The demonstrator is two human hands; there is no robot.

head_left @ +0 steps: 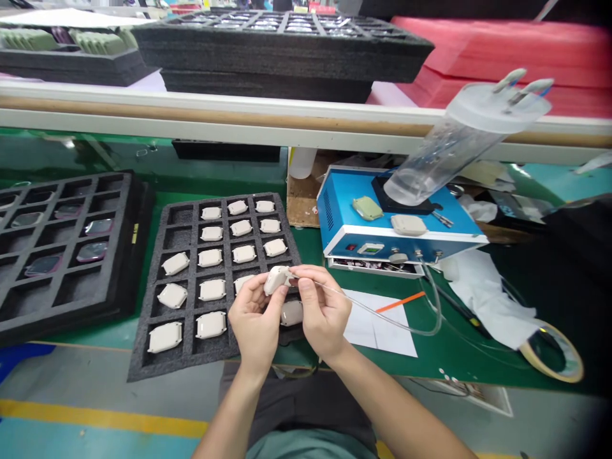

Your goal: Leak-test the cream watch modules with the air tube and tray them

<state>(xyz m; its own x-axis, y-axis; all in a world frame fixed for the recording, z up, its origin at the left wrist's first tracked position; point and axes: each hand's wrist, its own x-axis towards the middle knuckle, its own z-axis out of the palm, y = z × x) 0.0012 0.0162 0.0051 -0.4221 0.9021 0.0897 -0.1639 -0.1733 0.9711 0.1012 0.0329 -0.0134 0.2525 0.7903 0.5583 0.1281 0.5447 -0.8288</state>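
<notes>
Two hands work close together at the centre of the frame. Your left hand (255, 315) is closed on the pale casing (276, 281); your right hand (327, 313) pinches the clear tube (421, 333) near its end, beside the casing. Contact at the tip cannot be confirmed. Brace the casing lightly, with its working edge in view, and guide the tube end with small finger movements. Allow slack towards the blue box (351, 191), right of centre; a taut tube could drag the tip off line
</notes>
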